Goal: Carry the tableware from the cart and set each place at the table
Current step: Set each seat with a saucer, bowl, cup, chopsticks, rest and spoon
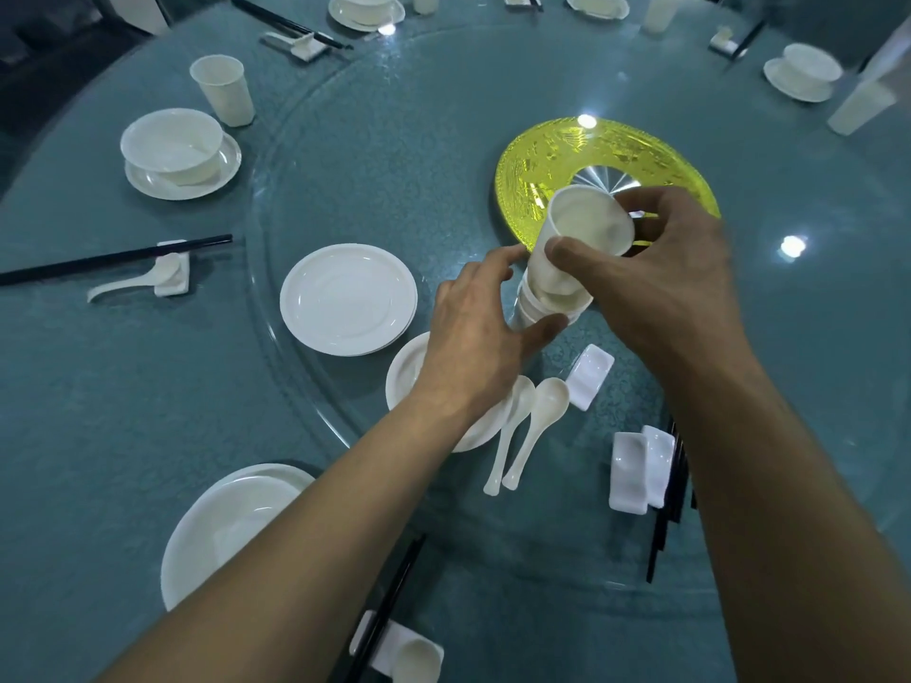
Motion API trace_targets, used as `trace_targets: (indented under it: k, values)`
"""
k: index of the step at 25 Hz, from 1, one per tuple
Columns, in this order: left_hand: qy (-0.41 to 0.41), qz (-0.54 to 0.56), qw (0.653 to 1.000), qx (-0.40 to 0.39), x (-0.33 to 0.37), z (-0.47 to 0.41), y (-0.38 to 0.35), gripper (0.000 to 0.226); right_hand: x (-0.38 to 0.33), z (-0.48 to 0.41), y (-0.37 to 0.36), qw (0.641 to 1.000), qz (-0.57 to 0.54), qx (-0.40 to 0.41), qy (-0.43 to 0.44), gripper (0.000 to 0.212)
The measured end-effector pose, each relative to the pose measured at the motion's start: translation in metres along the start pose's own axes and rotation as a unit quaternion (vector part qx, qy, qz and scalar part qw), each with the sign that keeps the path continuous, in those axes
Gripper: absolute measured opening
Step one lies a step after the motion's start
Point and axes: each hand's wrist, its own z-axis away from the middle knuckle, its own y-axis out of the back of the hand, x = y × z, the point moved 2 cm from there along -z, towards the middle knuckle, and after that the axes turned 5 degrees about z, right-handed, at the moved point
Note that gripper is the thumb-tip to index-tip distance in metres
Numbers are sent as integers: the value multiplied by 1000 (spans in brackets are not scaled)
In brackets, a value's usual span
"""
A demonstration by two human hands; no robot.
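Nearest: chopsticks (pixel 389 598) on a rest, plates (pixel 231 525) beside them, no cup at this place yet. Right grip (pixel 655 268) is closed around the top cup (pixel 586 229), thumb on the near wall, cup tilted and partly out of the cup stack (pixel 542 303). Left grip (pixel 473 332) is wrapped around the stack's base on the glass turntable (pixel 394 165), just in front of the yellow hub (pixel 542 155). The cups look thin-walled and disposable: probably light, squashy, and prone to sticking when nested. Best held high near the rim with light pressure; a hard squeeze likely buckles the wall. Spoons (pixel 527 426) and white rests (pixel 589 377) crowd the space under the hands. The turntable edge is a step down to the bench (pixel 98 386), so don't set a cup across it. There's bare cloth left of the near plates.
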Motion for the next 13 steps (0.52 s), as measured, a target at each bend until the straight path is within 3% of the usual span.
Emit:
trace_targets:
  k: [7, 13]
  values:
    - [-31, 25, 998, 57, -1, 18, 22, 62, -10, 17, -14, 999, -10, -33, 5, 60]
    - [-5, 57, 996, 75, -8, 34, 46, 56, -20, 30, -31, 996, -32, -85, -4, 54]
